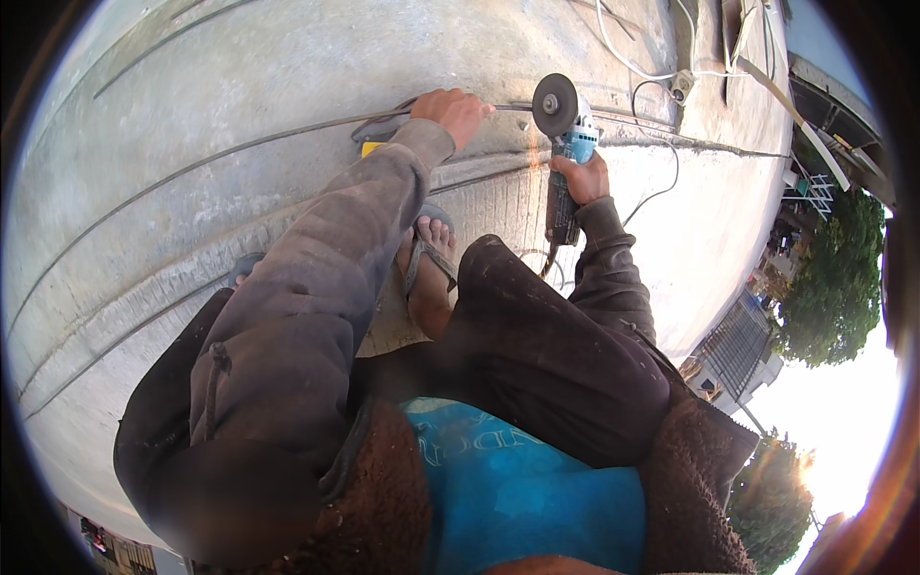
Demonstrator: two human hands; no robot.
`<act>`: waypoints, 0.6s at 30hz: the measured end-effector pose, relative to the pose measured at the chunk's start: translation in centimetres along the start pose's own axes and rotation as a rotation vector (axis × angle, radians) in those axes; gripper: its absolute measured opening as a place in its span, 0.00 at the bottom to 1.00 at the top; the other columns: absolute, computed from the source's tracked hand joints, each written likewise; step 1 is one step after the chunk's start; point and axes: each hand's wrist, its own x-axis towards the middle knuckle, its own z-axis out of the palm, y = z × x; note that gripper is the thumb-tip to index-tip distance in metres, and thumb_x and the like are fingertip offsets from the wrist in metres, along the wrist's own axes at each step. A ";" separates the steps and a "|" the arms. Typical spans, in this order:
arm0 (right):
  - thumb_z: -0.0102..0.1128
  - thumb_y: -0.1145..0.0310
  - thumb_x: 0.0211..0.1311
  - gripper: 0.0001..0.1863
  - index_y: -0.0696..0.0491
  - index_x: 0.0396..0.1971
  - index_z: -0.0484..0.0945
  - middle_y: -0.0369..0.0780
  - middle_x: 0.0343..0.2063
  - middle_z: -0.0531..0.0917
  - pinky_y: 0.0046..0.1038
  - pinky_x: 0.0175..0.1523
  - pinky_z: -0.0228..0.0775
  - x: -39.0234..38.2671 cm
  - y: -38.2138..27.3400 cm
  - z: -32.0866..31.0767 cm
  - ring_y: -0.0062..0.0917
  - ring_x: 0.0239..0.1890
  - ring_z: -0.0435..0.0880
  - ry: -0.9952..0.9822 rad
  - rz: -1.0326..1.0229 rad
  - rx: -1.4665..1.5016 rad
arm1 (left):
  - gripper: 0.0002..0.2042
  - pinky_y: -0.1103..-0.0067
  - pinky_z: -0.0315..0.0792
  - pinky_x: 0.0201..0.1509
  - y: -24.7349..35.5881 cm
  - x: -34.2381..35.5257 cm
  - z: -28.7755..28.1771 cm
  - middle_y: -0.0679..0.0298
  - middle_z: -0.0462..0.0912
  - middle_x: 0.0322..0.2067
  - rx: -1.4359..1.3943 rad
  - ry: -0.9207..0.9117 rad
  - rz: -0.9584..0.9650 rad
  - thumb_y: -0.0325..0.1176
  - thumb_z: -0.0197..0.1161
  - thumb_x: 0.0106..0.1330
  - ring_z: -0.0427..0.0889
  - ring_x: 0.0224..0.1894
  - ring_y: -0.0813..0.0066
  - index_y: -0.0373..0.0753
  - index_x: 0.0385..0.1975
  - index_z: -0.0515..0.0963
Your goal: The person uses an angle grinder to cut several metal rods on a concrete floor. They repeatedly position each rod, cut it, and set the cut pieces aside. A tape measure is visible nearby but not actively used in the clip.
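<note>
A long thin metal rod (206, 161) runs across the concrete. My left hand (450, 113) is closed round it near its right part, fingers curled over the top. In my right hand (583, 179) is an angle grinder (567, 182) with a teal and black body, held upright by its handle. Its dark round disc (555, 103) is at the rod, just right of my left hand. Faint orange streaks like sparks fall below the disc. Under my left wrist lie a yellow object (372, 149) and a dark grey one, both partly hidden.
My sandalled foot (433, 240) stands close below the rod. A dark cord (674, 172) loops right of the grinder, and a white cord (632, 65) leads to an outlet box (682, 86). Another rod (158, 48) lies at the upper left. Wood strips (800, 125) stand far right.
</note>
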 end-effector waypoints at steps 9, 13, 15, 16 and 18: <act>0.70 0.64 0.42 0.27 0.63 0.43 0.78 0.44 0.32 0.85 0.29 0.40 0.74 0.2 0.4 -0.1 0.27 0.33 0.83 -0.010 0.006 -0.029 | 0.14 0.64 0.80 0.40 0.2 0.1 -0.4 0.61 0.84 0.36 -0.009 -0.020 -0.020 0.37 0.47 0.73 0.85 0.39 0.59 0.50 0.50 0.80; 0.70 0.64 0.43 0.27 0.63 0.44 0.78 0.45 0.34 0.85 0.30 0.42 0.74 -0.7 -0.1 -0.2 0.29 0.35 0.83 -0.015 0.025 0.004 | 0.14 0.64 0.80 0.40 0.0 0.1 -0.5 0.61 0.84 0.35 -0.027 -0.012 -0.010 0.37 0.47 0.73 0.85 0.38 0.58 0.49 0.50 0.80; 0.70 0.64 0.43 0.28 0.63 0.45 0.78 0.45 0.35 0.85 0.30 0.43 0.74 -1.1 -0.6 -0.3 0.30 0.36 0.84 -0.023 0.051 0.007 | 0.14 0.64 0.80 0.40 0.0 0.1 -0.5 0.61 0.84 0.35 -0.023 -0.016 -0.009 0.36 0.47 0.73 0.85 0.39 0.59 0.50 0.50 0.80; 0.70 0.64 0.43 0.28 0.62 0.45 0.78 0.45 0.35 0.85 0.30 0.43 0.74 -1.1 -0.5 -0.3 0.30 0.36 0.84 -0.023 0.035 -0.004 | 0.14 0.65 0.80 0.40 0.0 0.2 -0.5 0.61 0.84 0.36 -0.021 -0.018 -0.009 0.36 0.47 0.73 0.85 0.39 0.59 0.50 0.50 0.80; 0.69 0.64 0.43 0.28 0.62 0.46 0.78 0.45 0.35 0.85 0.31 0.44 0.74 -0.9 0.0 -0.3 0.31 0.36 0.84 -0.024 0.003 -0.026 | 0.14 0.65 0.80 0.41 -0.2 0.5 0.0 0.62 0.84 0.36 -0.014 -0.024 -0.015 0.35 0.47 0.73 0.85 0.40 0.59 0.51 0.51 0.79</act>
